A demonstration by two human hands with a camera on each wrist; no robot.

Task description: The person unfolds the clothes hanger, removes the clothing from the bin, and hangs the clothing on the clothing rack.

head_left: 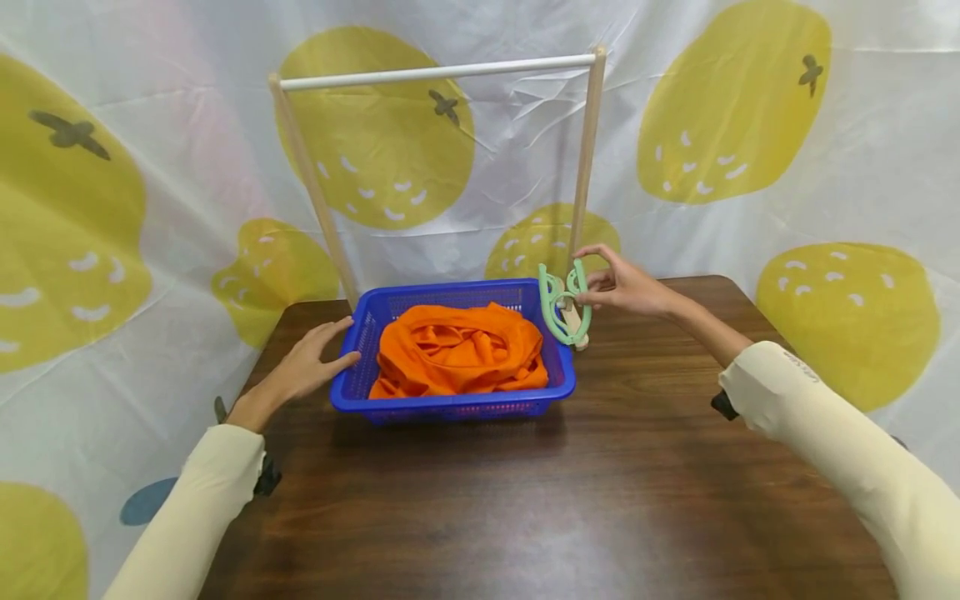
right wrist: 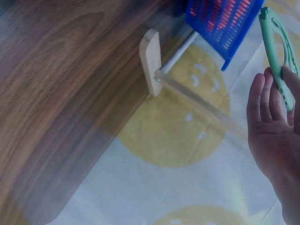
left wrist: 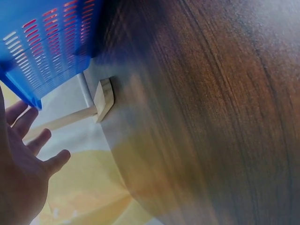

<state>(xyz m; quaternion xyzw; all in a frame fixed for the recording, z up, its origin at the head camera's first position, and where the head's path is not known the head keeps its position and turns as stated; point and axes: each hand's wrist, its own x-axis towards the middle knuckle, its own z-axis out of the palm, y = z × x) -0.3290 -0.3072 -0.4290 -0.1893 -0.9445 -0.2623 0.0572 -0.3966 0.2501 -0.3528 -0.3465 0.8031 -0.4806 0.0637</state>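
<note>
Between the thumb and fingers of my right hand [head_left: 622,287] is a light green folding hanger [head_left: 576,338], its two arms folded upward. It hangs over the right rim of a blue plastic basket [head_left: 450,402], overlapping it in the head view. The right wrist view shows the hanger [right wrist: 268,42] above the palm. My left hand [head_left: 300,364] is at the basket's left side, fingers spread loosely and fingertips right at the rim. Inside the basket lies a bunched orange cloth [head_left: 465,354].
Behind the basket stands a rack with wooden posts [head_left: 588,150] and a white top bar [head_left: 442,73]. Its wooden foot [left wrist: 104,100] rests on the dark wooden table [head_left: 480,500]. A white curtain [head_left: 517,167] with yellow fruit prints surrounds the table's back and sides.
</note>
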